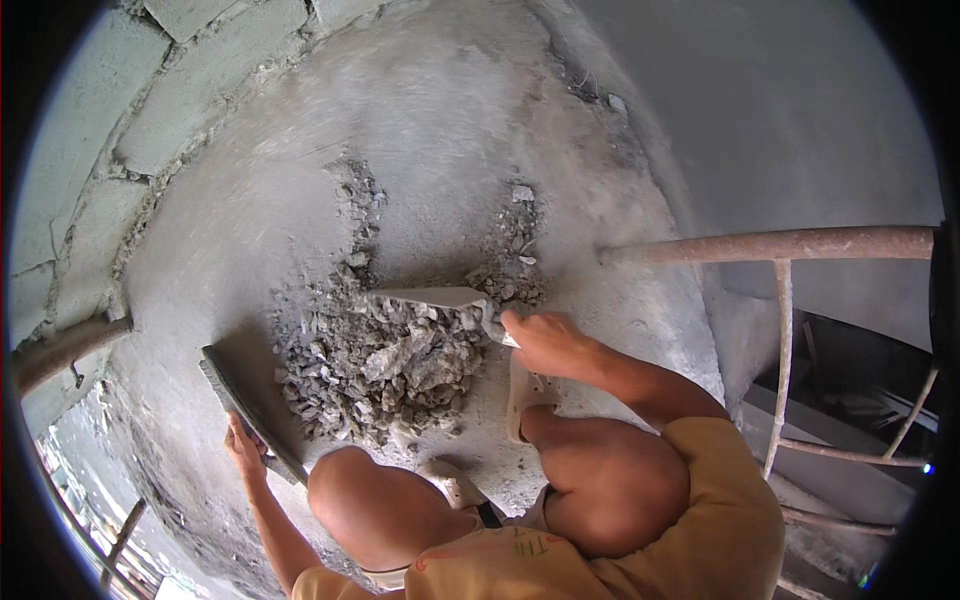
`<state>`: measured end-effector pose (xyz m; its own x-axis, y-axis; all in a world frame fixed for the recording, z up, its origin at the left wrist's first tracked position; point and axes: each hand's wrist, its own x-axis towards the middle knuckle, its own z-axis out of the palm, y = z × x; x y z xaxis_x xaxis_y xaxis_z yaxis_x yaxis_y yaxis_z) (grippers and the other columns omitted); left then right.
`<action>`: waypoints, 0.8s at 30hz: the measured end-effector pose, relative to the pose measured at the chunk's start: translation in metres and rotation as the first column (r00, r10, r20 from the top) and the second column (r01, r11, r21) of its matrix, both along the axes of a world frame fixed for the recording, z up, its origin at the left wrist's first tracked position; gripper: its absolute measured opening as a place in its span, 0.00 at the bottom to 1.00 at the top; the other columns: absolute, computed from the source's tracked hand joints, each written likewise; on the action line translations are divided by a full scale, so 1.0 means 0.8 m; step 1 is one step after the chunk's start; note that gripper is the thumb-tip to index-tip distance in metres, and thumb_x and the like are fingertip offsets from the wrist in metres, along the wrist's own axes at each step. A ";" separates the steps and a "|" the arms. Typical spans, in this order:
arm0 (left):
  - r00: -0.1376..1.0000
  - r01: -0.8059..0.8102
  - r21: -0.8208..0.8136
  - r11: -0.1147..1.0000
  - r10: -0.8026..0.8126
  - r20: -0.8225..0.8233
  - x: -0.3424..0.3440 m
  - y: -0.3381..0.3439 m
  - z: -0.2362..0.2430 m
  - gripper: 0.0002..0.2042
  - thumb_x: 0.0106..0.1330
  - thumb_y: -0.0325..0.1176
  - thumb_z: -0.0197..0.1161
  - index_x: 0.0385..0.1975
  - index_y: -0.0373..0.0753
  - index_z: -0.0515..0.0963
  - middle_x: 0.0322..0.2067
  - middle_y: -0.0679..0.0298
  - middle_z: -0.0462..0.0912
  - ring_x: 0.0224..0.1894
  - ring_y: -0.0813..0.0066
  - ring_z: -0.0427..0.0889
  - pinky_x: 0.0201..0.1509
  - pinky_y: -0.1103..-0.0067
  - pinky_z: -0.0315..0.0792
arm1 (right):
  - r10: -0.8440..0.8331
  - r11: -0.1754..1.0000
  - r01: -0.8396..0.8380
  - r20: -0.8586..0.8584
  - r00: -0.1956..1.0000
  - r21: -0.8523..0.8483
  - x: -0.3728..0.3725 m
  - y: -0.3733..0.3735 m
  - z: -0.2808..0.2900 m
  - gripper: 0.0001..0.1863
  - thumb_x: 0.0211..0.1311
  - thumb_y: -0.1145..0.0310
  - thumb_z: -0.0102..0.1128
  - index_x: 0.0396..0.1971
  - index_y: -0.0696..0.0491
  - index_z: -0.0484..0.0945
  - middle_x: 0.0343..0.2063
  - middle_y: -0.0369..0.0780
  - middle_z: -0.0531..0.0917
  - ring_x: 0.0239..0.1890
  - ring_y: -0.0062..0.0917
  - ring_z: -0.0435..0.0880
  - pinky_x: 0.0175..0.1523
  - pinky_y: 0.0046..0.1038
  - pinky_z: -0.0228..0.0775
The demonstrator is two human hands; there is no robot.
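A heap of grey rubble [385,360], broken mortar and small stones, lies on the concrete floor in front of my knees. My right hand [548,343] is closed round the handle of a trowel [430,297]. Its metal blade points left, across the far side of the heap. To the left of the heap, my left hand [243,446] grips a flat, dark plastering float [255,415], which is tilted up on edge close beside the rubble. The float's handle is mostly hidden behind its board and my fingers.
A concrete block wall [190,110] curves along the left, and a smooth grey wall [780,110] stands at the right. A rusty metal railing [790,245] rises on my right. Another rusty bar [75,352] juts in at the left. Two trails of debris [357,205] run away from the heap.
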<state>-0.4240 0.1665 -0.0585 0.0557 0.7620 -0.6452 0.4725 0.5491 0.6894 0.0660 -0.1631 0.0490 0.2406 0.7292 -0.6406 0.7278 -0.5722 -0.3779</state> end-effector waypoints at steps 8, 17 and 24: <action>0.994 -0.031 0.015 0.999 0.032 -0.101 0.015 -0.003 0.002 0.21 0.74 0.57 0.52 0.28 0.45 0.70 0.14 0.77 0.60 0.12 0.89 0.56 0.14 0.85 0.50 | -0.192 0.981 0.176 0.236 0.953 0.086 0.166 0.093 -0.009 0.19 0.57 0.68 0.62 0.47 0.56 0.71 0.38 0.52 0.84 0.42 0.50 0.84 0.46 0.46 0.75; 0.990 0.000 0.059 0.998 0.009 -0.141 0.008 0.000 0.002 0.25 0.73 0.58 0.52 0.24 0.42 0.70 0.13 0.76 0.61 0.12 0.87 0.58 0.13 0.82 0.52 | 0.039 0.978 -0.102 0.320 0.947 0.184 0.170 0.277 -0.102 0.17 0.58 0.74 0.57 0.47 0.61 0.71 0.35 0.57 0.84 0.43 0.55 0.83 0.49 0.48 0.75; 0.984 0.022 0.023 0.999 -0.018 -0.175 -0.001 0.008 0.002 0.27 0.73 0.59 0.51 0.28 0.39 0.77 0.12 0.76 0.63 0.12 0.87 0.61 0.14 0.82 0.55 | 0.184 0.983 -0.184 0.179 0.966 -0.016 0.072 0.199 -0.086 0.20 0.56 0.73 0.61 0.47 0.60 0.67 0.31 0.59 0.83 0.38 0.57 0.82 0.45 0.51 0.74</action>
<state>-0.4245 0.1727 -0.0571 -0.0411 0.7780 -0.6269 0.5978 0.5220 0.6085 0.1237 -0.0039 -0.0194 0.2129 0.7719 -0.5990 0.8765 -0.4219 -0.2320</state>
